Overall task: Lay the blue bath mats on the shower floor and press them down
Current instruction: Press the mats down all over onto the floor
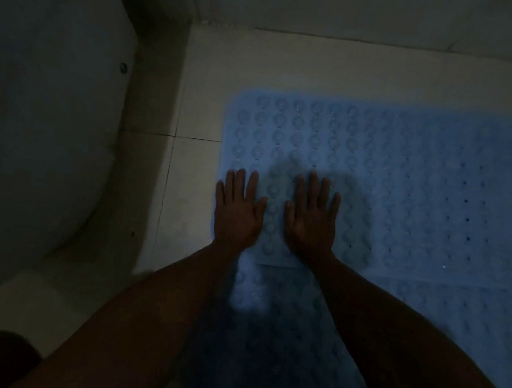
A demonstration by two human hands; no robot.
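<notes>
A blue bath mat (399, 178) with rows of round suction cups and small holes lies flat on the pale tiled floor (200, 106), reaching off the right edge. A second blue mat (270, 338) lies nearer to me, its far edge meeting or slipping under the first one's near edge. My left hand (238, 210) rests palm down with fingers spread on the far mat's near left corner, partly over the tile. My right hand (311, 216) lies flat beside it on the same mat. Neither hand holds anything.
A white toilet (49, 127) fills the left side, close to the mats. A wall (350, 10) runs along the top, with a strip of bare tile between it and the far mat. The light is dim.
</notes>
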